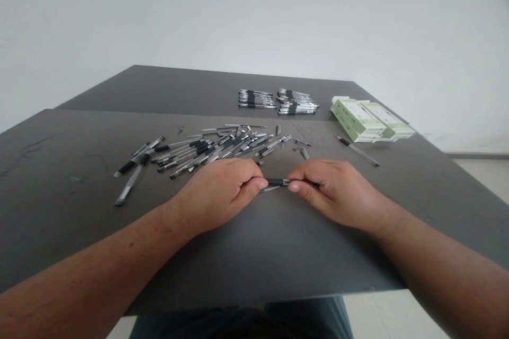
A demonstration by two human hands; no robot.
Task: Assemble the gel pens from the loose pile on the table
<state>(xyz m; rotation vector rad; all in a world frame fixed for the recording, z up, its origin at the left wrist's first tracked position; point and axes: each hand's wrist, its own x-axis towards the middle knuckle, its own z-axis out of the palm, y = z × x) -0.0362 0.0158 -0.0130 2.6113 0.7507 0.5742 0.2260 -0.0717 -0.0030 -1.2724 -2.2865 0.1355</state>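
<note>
Your dark table (270, 259) carries the loose pen pile (222, 151). On your side of that pile, your left hand (228, 188) and right hand (338, 188) have their fingers clamped on one pen (279, 182), spanning between them. I'd judge it light, stiff and fairly slick; its dark grip (274, 182) probably gives the surest hold.

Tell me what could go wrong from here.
The pen is pinched in the fingers of the left hand and right hand, so it might slip if either grip loosens.
The left hand is close to the pile and could scatter it.
The lone pen lies loose near the boxes and might roll if bumped.
</note>
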